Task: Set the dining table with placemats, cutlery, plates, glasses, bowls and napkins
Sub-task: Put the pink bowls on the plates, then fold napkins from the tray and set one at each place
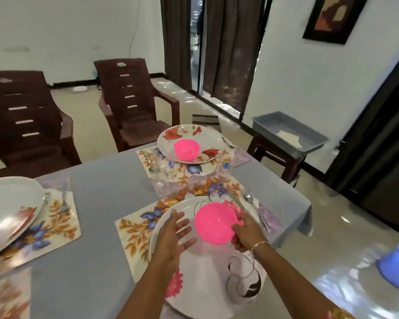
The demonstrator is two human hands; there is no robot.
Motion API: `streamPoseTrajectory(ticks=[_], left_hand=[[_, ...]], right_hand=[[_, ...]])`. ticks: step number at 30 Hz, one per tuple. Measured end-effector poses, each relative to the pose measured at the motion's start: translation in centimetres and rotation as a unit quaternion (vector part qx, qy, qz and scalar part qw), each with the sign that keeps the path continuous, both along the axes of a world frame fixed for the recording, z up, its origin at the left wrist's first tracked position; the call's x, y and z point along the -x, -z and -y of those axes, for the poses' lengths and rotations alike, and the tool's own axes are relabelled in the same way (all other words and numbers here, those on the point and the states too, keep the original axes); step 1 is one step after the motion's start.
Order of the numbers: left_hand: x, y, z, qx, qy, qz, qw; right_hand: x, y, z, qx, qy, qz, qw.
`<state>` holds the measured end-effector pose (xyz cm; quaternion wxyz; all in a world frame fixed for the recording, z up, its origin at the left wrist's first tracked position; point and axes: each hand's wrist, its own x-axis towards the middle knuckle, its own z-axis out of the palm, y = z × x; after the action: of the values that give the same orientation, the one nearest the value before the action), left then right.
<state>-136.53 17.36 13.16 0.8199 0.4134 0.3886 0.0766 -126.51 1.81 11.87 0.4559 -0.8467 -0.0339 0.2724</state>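
Over near plate [207, 272]: right hand [246, 233] grips pink bowl [213, 223]; left hand [173, 236] spread loose, holding nothing, at its 9 o'clock.
Bowls 2, far bowl [186, 149] on 12 o'clock plate [193, 134]. Plates 3, 9 o'clock plate [11, 203] cut off. Mats [134, 233] 4. Cutlery [248, 198] blurred.

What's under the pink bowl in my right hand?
A white flowered plate, lying on a floral placemat. The pink bowl and right hand hide the plate's middle.

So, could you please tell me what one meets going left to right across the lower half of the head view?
Flowered plate at the left edge → fork → left hand → held pink bowl → right hand → blue plastic container.
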Motion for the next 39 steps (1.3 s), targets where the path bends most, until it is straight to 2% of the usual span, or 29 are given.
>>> streamPoseTrajectory(ticks=[6,12,18,22,26,33,39], left_hand=[[-4.8,0.7,-0.8,-0.025,-0.064,-0.006,0.998],[-8.1,-0.7,0.1,-0.15,-0.12,-0.009,0.981],[-12.6,-1.4,3.7,-0.239,-0.152,0.0,0.959],[-18.2,-1.3,9.2,-0.23,-0.14,0.03,0.963],[-25.7,-0.7,16.0,-0.223,-0.132,0.031,0.965],[-37.7,-1.0,26.6,-0.241,-0.086,0.019,0.967],[-47.6,-0.5,32.1,-0.252,-0.032,0.022,0.967]], right_hand=[[-5.7,1.7,-2.0,-0.001,-0.027,-0.052,0.998],[-8.6,2.6,-2.7,0.016,-0.098,-0.075,0.992],[-12.4,3.3,-0.2,0.02,-0.142,-0.02,0.989],[-16.8,2.1,5.0,-0.018,-0.192,0.027,0.981],[-23.0,0.6,13.4,0.001,-0.242,0.076,0.967],[-34.3,-0.1,29.1,0.06,-0.165,0.098,0.98],[-44.6,0.4,35.9,0.065,-0.093,0.101,0.988]])
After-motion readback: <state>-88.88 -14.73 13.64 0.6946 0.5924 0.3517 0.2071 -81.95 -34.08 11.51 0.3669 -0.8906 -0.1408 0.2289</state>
